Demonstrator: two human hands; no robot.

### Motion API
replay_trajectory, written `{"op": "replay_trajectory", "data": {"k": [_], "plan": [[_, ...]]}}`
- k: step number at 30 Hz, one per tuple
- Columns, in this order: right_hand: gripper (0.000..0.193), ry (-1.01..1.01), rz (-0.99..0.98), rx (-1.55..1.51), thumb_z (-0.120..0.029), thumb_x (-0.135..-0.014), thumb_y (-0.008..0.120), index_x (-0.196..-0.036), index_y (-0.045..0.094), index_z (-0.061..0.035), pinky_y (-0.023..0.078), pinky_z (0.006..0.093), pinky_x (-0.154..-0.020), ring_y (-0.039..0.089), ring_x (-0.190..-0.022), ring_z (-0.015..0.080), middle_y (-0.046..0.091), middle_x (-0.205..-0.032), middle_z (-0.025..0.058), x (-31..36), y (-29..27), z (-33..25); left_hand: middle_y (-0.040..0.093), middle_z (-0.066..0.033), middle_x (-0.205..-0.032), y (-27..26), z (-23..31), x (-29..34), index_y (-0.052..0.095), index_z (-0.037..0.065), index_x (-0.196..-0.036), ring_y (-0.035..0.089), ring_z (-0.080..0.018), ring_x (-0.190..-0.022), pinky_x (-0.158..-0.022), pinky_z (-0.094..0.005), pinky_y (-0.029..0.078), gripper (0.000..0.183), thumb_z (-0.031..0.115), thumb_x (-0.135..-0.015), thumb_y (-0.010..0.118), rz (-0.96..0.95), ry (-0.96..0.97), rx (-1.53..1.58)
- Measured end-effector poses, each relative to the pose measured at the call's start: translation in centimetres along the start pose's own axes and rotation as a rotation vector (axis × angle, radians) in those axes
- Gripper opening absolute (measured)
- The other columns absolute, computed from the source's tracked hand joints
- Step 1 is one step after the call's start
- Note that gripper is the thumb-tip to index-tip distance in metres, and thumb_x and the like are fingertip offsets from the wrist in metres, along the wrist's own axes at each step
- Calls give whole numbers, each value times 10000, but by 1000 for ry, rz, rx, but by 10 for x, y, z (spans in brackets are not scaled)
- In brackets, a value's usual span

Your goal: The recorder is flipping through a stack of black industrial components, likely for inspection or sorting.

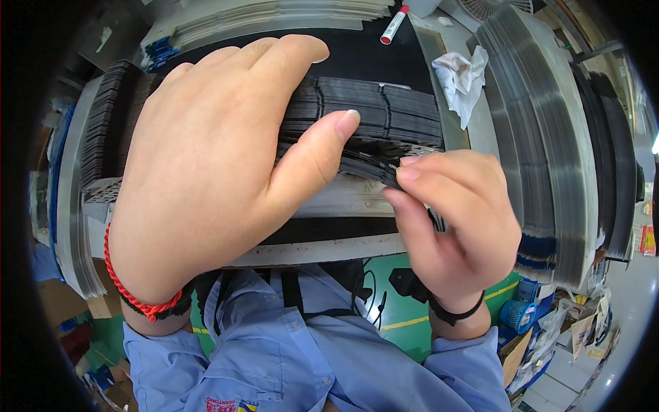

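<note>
A stack of thin black sheets (412,122), with notched lines running across its edges, lies on the bench in front of me. Over its left part my left hand (206,137) is spread, thumb stretched apart and resting by the near side of the stack; its other fingertips are mostly out of sight. Thumb and fingers of my right hand (460,220) pinch the end of a few lower black sheets (371,167) at the near right. A dark gap shows between these and the sheets above. How many sheets are pinched I cannot tell.
Another black stack (110,123) stands at the left. Tall stacks of greyish translucent sheets (542,137) line the right side. Behind lie a red-capped marker (395,25), a crumpled white tissue (463,79) and a pile of pale sheets (274,24). The bench's front edge (322,250) runs before me.
</note>
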State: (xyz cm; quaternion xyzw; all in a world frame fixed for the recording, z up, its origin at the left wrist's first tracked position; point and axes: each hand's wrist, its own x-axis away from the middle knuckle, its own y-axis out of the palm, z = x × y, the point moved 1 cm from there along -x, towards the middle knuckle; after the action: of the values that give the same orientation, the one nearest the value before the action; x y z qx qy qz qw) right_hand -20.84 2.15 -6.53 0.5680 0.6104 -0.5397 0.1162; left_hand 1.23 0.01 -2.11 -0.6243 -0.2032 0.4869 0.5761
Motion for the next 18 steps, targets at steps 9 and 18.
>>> {"op": "replay_trajectory", "data": {"k": [9, 18], "plan": [[150, 218, -244, -79, 9, -891, 698, -1032, 739, 36, 506, 304, -768, 681, -863, 220, 758, -962, 140, -25, -21, -10, 683, -183, -1132, 0, 0, 2, 605, 53, -1347, 649, -358, -1062, -929, -415, 477, 469, 252, -923, 638, 31, 6, -23], [201, 448, -244, -208, 17, -858, 762, -1057, 746, 41, 513, 264, -752, 714, -858, 170, 770, -937, 138, -31, -24, -14, 682, -180, -1139, -3, 1, 1, 598, 44, -1350, 646, -347, -1058, -910, -404, 466, 494, 256, -906, 653, 23, -15, -6]]}}
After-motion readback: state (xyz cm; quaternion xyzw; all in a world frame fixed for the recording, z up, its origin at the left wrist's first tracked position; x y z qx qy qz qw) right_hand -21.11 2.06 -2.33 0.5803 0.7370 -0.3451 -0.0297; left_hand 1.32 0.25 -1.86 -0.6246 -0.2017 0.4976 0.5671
